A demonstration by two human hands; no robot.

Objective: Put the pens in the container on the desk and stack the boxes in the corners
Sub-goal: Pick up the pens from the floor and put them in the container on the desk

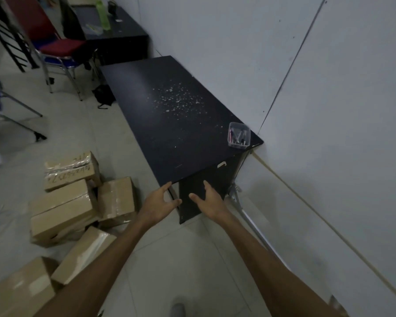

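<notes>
Head view, looking down along both outstretched forearms toward a dark worktop [169, 115] set against a pale wall [329, 88]. The left hand [159, 203] reaches toward the near corner of the worktop, fingers relaxed and slightly spread, holding nothing; its fingertips lie at or just beside the worktop edge, and contact cannot be told. The right hand [209, 201] is likewise empty, fingers loosely extended and apart, seen in front of the dark side panel [192, 193] below the worktop. A clear plastic container [239, 135] stands on the worktop at its near right corner, close to the wall, and holds several pens [237, 136], too small to count. White flecks [176, 97] mark the middle of the worktop surface. On the tiled floor [169, 259], left of the worktop, lie several cardboard boxes [62, 211] in a loose cluster, some taped, some leaning against one another, none in a corner. Farther back stand a red-seated chair [60, 48] with metal legs and a second dark table [114, 28] carrying a green bottle [102, 16]. A dark bag [103, 94] lies on the floor by the far end of the worktop.
</notes>
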